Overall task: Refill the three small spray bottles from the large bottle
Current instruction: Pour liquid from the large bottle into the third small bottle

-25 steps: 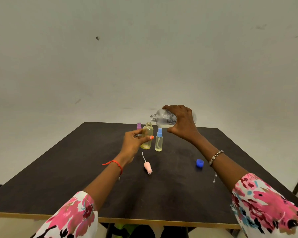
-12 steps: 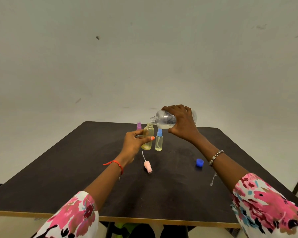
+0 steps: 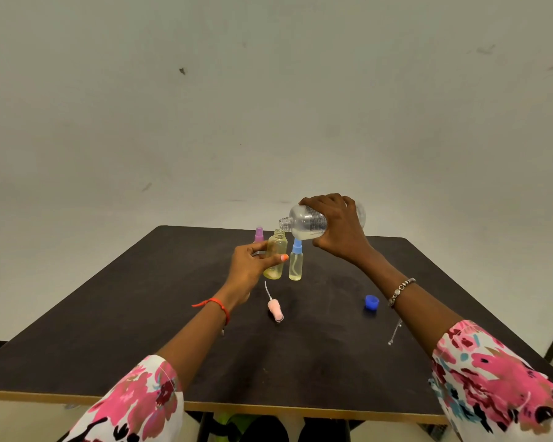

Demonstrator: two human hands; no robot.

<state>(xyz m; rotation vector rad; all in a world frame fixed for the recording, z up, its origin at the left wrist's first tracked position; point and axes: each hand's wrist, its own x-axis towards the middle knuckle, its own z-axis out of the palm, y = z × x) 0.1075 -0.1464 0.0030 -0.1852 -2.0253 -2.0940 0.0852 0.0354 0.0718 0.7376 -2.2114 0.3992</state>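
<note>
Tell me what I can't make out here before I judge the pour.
Head view only:
- Purple-capped bottle: body and fill level hidden behind left hand and open yellow bottle.
- Large bottle: rear half covered by right hand; label print too small.
- Any stream at its mouth: too fine to see.

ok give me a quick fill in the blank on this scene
The open bottle holds ___ liquid.
The large bottle tilted above it has no ___ on.
The sprayer lying on the table is ___.
The loose cap is ___.
Missing: yellow, cap, pink, blue.
</note>
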